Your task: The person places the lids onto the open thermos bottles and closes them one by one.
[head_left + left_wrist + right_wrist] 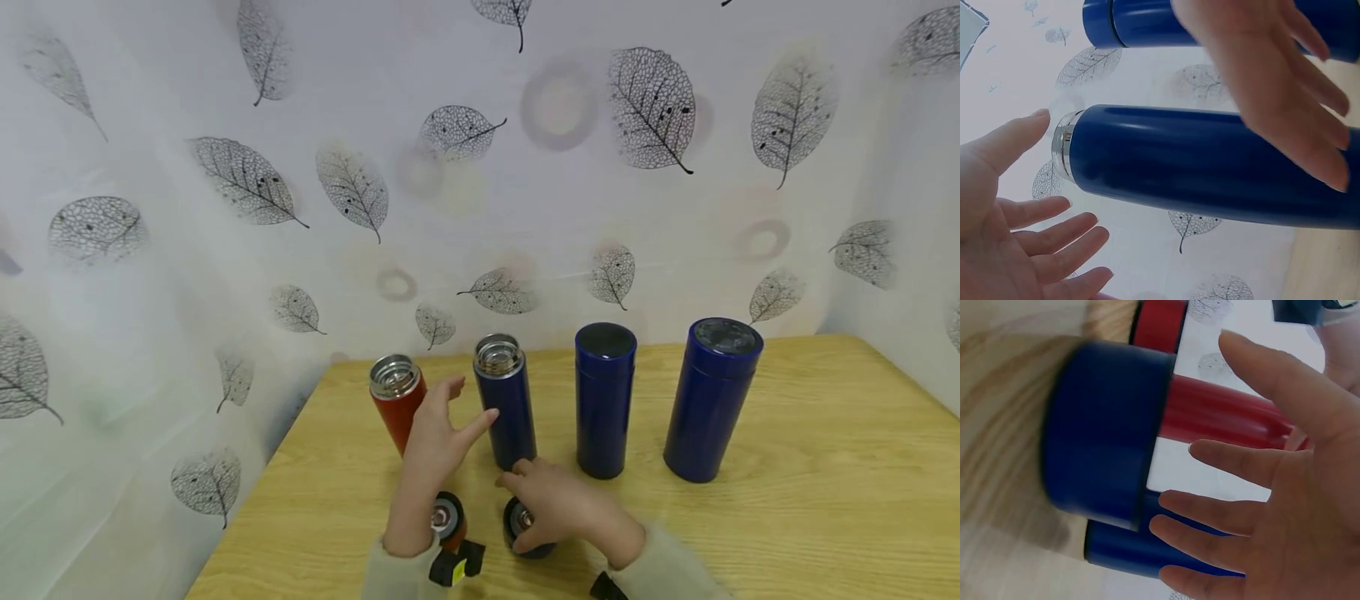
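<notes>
My left hand [435,437] is beside an uncapped blue thermos [510,421], thumb and fingers spread. In the left wrist view the same hand [1029,219] lies apart around the steel mouth [1063,147] of that thermos. Partly behind the hand and forearm stands an uncapped red thermos [397,404]. My right hand [562,504] is over a blue lid [519,525], which sits on the table with its inside facing up. Seen from the right wrist, its fingers spread beside the lid [1107,434] and hold nothing.
A red lid [450,521] sits on the wooden table [825,467] close to my left wrist. Two capped blue thermoses stand to the right, one nearer [603,408] and one farther [708,408]. A leaf-patterned sheet [562,208] hangs behind the table.
</notes>
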Demonstrator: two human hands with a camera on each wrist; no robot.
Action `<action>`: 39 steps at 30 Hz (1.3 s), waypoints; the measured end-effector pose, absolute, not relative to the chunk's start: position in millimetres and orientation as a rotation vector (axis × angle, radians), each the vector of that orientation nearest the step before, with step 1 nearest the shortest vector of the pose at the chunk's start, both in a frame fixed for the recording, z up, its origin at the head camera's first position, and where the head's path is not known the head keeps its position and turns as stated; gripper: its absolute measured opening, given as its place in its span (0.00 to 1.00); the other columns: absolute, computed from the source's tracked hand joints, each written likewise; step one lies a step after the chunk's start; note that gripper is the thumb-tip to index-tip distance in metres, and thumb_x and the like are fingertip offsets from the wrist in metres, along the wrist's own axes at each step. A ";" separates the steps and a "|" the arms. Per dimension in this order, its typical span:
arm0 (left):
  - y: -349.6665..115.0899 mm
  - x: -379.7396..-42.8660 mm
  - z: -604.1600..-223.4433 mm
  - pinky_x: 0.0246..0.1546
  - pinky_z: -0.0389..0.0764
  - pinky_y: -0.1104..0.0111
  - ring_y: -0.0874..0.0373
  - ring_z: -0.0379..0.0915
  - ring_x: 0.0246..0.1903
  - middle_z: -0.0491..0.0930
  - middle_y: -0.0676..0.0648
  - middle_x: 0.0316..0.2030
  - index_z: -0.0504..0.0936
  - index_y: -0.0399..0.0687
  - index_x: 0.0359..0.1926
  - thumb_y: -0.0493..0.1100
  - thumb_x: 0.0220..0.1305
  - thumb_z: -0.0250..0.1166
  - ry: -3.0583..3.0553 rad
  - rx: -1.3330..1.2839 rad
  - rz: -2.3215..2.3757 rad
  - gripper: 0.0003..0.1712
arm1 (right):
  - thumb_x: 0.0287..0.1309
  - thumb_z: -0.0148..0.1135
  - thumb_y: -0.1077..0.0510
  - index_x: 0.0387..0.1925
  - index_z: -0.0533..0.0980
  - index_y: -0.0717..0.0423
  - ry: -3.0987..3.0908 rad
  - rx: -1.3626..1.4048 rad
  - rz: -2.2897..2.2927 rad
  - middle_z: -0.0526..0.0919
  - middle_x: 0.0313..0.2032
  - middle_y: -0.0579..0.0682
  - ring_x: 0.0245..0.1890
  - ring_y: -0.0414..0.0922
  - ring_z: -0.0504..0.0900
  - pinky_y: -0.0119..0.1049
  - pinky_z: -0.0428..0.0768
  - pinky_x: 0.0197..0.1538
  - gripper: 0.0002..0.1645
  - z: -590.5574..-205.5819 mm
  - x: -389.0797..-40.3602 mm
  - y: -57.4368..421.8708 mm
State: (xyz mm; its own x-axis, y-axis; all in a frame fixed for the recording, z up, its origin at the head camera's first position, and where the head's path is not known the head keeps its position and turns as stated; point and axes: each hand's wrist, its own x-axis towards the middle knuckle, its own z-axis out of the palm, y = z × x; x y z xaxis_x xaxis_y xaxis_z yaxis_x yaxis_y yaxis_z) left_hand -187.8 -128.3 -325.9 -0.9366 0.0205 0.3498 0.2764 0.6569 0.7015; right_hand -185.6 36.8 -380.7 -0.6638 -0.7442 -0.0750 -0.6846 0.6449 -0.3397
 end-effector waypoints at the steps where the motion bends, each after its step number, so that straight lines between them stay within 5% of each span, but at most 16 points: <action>1: -128.2 -187.9 -326.0 0.50 0.67 0.55 0.46 0.65 0.52 0.69 0.40 0.52 0.66 0.36 0.54 0.52 0.51 0.65 -2.568 -0.233 -1.162 0.35 | 0.36 0.70 0.43 0.54 0.70 0.52 2.645 -1.168 -0.420 0.72 0.46 0.49 0.43 0.46 0.72 0.39 0.74 0.40 0.40 -381.9 -184.9 36.1; 15: -120.8 -191.3 -320.8 0.46 0.69 0.53 0.47 0.61 0.55 0.63 0.39 0.56 0.61 0.38 0.59 0.54 0.50 0.66 -2.545 -0.179 -1.355 0.40 | 0.29 0.75 0.46 0.53 0.69 0.43 2.595 -1.112 -0.264 0.72 0.42 0.45 0.39 0.45 0.72 0.43 0.72 0.40 0.43 -393.9 -180.1 30.8; 23: -112.4 -195.0 -317.1 0.51 0.65 0.53 0.46 0.58 0.56 0.62 0.40 0.58 0.59 0.39 0.60 0.56 0.49 0.66 -2.502 -0.136 -1.348 0.43 | 0.32 0.75 0.57 0.47 0.72 0.46 2.555 -1.061 -0.303 0.71 0.36 0.44 0.32 0.41 0.73 0.36 0.73 0.34 0.34 -392.9 -184.0 31.8; 34: -95.8 -214.2 -329.3 0.54 0.59 0.50 0.43 0.53 0.58 0.56 0.36 0.59 0.52 0.37 0.63 0.52 0.49 0.67 -2.451 -0.100 -1.413 0.48 | 0.33 0.72 0.57 0.50 0.69 0.54 2.681 -1.074 -0.503 0.71 0.36 0.48 0.31 0.42 0.70 0.35 0.71 0.30 0.36 -344.3 -178.2 71.2; 39: -90.0 -221.9 -334.8 0.53 0.61 0.51 0.44 0.58 0.56 0.61 0.36 0.56 0.52 0.37 0.62 0.47 0.48 0.69 -2.398 -0.108 -1.449 0.46 | 0.35 0.70 0.59 0.52 0.68 0.54 2.763 -1.149 -0.681 0.71 0.39 0.48 0.36 0.43 0.69 0.37 0.72 0.34 0.36 -325.0 -170.5 90.6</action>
